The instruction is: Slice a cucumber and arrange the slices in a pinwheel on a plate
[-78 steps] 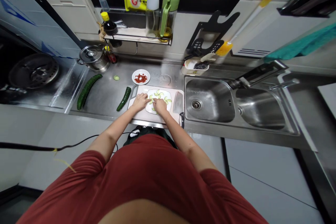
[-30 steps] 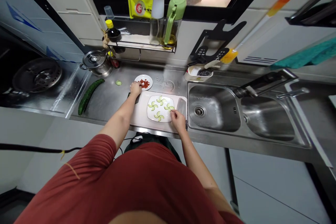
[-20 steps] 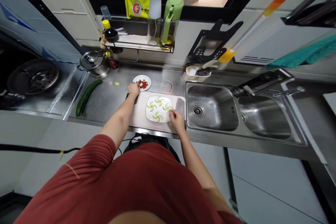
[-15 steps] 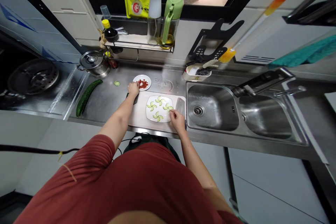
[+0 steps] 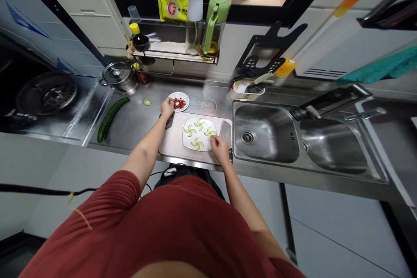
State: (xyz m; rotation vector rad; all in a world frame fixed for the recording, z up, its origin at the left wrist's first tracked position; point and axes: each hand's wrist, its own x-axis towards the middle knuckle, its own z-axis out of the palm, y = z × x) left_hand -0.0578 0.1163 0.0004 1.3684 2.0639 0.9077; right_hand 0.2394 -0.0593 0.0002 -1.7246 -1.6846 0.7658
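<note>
My left hand [image 5: 167,107] is at the left edge of a small white plate [image 5: 184,97] of red pieces [image 5: 179,103], fingers pinched; anything between them is too small to make out. Below, a white square plate [image 5: 206,144] rests on a pale cutting board [image 5: 168,142], with several pinwheels of green-edged slices [image 5: 197,143] on it. My right hand [image 5: 219,147] is closed at that plate's right edge, near the rightmost pinwheel; whatever it holds is hidden. A cleaver [image 5: 224,132] lies on the board's right side.
A whole cucumber [image 5: 111,118], a slice [image 5: 147,102] and a steel pot [image 5: 119,79] are at the left. The double sink [image 5: 265,132] is right of the board. Bottles [image 5: 215,21] stand on a wall rack [image 5: 177,55] behind.
The whole view has shifted slightly. My left hand has moved a little along the small plate's left edge; my right hand stays beside the square plate.
</note>
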